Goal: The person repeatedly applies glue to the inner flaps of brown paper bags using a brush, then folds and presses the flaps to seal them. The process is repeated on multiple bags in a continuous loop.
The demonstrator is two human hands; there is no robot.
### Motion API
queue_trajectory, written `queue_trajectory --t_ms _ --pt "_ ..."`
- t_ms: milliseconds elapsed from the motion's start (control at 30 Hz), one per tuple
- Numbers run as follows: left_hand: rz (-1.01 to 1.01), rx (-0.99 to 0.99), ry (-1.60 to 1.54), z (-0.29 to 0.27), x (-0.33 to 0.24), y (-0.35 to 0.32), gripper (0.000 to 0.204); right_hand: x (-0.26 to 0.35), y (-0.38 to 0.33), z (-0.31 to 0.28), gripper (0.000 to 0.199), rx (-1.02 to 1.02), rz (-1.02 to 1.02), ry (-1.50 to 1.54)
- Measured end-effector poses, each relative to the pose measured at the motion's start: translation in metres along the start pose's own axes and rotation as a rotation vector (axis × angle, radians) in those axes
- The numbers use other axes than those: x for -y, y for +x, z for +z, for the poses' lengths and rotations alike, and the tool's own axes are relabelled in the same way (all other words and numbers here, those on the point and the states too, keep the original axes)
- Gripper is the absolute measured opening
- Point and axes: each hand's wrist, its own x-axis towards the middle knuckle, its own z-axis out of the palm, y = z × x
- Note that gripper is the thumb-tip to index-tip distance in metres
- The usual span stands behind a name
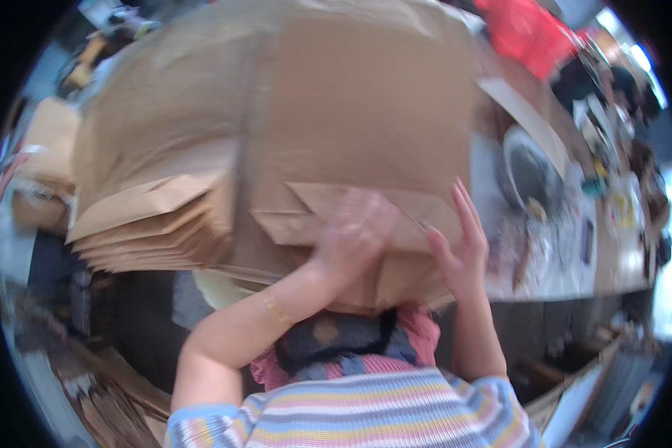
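A large brown paper bag [373, 112] lies in front of me, its folded bottom end toward my body. My left hand [357, 233] is pressed palm down on the folded flaps [291, 224] of that end, blurred by motion, its fingers seemingly flat. At the right side of the same fold, my right hand [464, 250] is open, fingers stretched up and thumb apart, its edge by the paper. To the left lies a stack of similar brown paper bags [153, 224], their folded ends fanned in layers.
A round metal-looking bowl [530, 168] sits on the right part of the table [552, 280], beside a pale flat strip [526, 119] and small clutter. Red material [526, 33] lies at the far right. A brown package [48, 142] stands at the left.
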Motion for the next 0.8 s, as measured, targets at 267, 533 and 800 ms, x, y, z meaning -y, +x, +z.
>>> queue_trajectory --t_ms 267,533,800 --pt "-0.048 0.143 0.353 -0.091 0.081 0.022 0.017 0.015 -0.013 0.006 0.044 0.305 -0.092 0.05" --pt "-0.339 0.039 0.41 -0.239 0.221 -0.112 0.042 0.001 -0.02 0.027 0.034 0.4 -0.149 0.117" --pt "-0.464 0.203 0.148 -0.205 0.21 -0.173 0.026 0.009 -0.022 0.039 0.03 0.475 -0.191 0.07"
